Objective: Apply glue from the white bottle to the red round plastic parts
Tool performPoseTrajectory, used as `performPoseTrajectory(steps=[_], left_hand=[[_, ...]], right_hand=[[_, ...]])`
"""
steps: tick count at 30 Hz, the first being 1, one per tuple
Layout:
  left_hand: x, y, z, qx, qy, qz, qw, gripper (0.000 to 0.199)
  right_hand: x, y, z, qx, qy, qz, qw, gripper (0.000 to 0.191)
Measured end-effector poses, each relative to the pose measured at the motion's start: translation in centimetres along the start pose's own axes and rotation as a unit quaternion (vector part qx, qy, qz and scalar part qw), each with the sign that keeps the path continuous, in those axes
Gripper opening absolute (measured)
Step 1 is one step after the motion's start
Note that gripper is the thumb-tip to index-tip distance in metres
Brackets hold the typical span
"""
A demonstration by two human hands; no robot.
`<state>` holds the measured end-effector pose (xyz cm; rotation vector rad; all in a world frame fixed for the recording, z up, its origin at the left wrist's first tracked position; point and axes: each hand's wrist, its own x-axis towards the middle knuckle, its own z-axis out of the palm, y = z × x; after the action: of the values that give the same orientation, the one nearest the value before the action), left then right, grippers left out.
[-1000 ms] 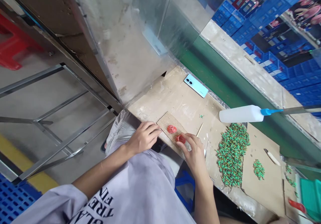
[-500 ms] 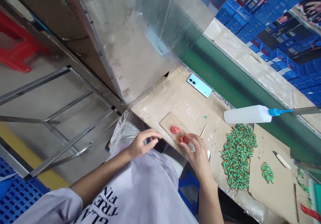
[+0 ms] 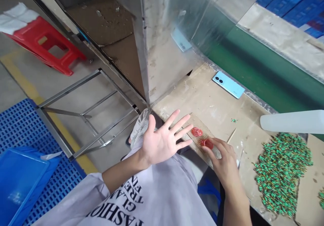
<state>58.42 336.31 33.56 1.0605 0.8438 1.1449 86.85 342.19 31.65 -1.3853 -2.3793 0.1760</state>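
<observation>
On the bench (image 3: 217, 108), the right hand (image 3: 222, 158) pinches a thin red disc (image 3: 207, 144), likely light, by its rim on a cork board (image 3: 192, 122), left hand (image 3: 162, 143) spread wide beside it.

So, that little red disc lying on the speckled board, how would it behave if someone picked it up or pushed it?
The red disc looks small and thin, so it is probably light. Lying flat on the speckled board, it would likely slide rather than roll if pushed. Its glossy surface suggests it may be slightly slippery to pinch, though I cannot tell how stiff it is.
</observation>
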Motion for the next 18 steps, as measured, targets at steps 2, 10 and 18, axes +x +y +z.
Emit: performPoseTrajectory(steps=[2, 10, 18], left_hand=[[0.0, 0.2, 0.2, 0.073, -0.009, 0.027, 0.997, 0.077], [0.0, 0.5, 0.7, 0.036, -0.029, 0.015, 0.999, 0.074], [0.6, -0.9, 0.3, -0.081, -0.012, 0.002, 0.997, 0.054]], right_hand=[[0.0, 0.1, 0.0, -0.004, 0.0, -0.005, 1.0, 0.053], [0.1, 0.2, 0.2, 0.005, 0.002, -0.006, 1.0, 0.052], [0.1, -0.3, 0.0, 0.012, -0.001, 0.015, 1.0, 0.053]])
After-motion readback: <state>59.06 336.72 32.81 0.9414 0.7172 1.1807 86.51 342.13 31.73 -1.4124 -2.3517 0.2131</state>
